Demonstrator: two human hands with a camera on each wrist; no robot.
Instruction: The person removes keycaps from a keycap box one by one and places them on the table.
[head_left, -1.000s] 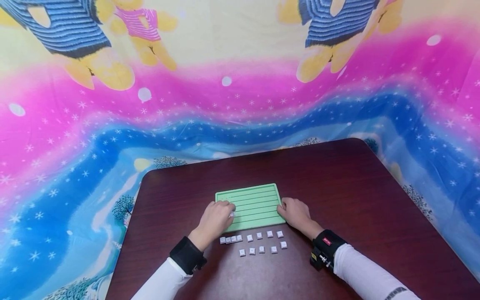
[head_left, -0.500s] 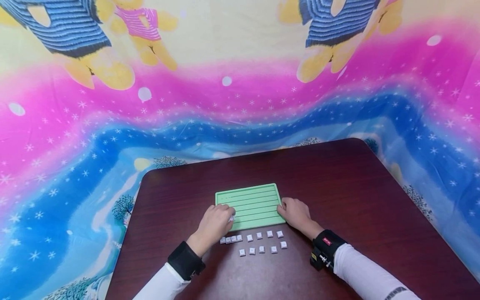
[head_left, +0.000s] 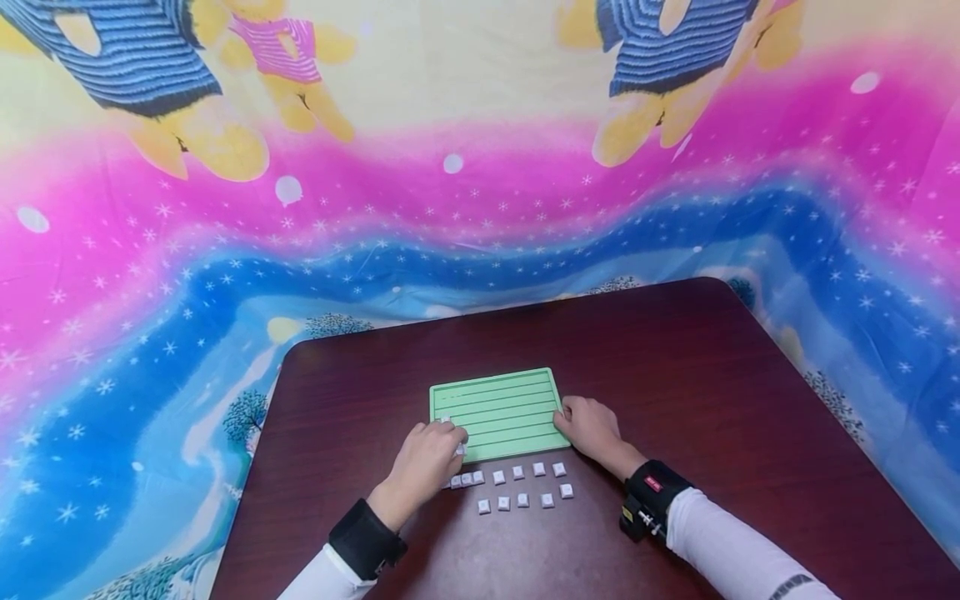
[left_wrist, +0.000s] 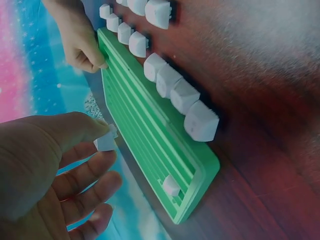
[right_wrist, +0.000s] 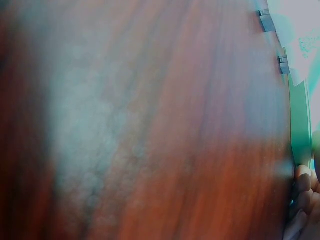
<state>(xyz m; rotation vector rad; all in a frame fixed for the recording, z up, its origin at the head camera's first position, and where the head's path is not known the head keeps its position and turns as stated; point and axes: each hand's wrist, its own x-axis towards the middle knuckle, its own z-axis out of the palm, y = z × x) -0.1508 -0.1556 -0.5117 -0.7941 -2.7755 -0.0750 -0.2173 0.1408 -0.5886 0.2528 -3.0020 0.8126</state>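
My left hand (head_left: 426,457) is over the near left corner of a green ridged tray (head_left: 510,408). In the left wrist view its thumb and forefinger pinch a white keycap (left_wrist: 105,141), while the other fingers curl loosely below. Another white keycap (left_wrist: 171,185) sits between the ridges at the tray's left end. At the opposite end my right hand (head_left: 592,425) grips the tray's right edge, thumb on the rim and fingers bent beside it. The right wrist view catches only some fingers (right_wrist: 302,197) at its margin.
Several white keycaps lie in two rows on the dark red table (head_left: 637,350), just in front of the tray. Those at the left of the nearer-to-tray row stand close together, such as this keycap (left_wrist: 201,121). A printed cloth (head_left: 465,200) hangs behind the table.
My left hand has drawn back toward the near side of the tray, still pinching its keycap. The keycap in the tray has come into view behind it. My right hand stays put.
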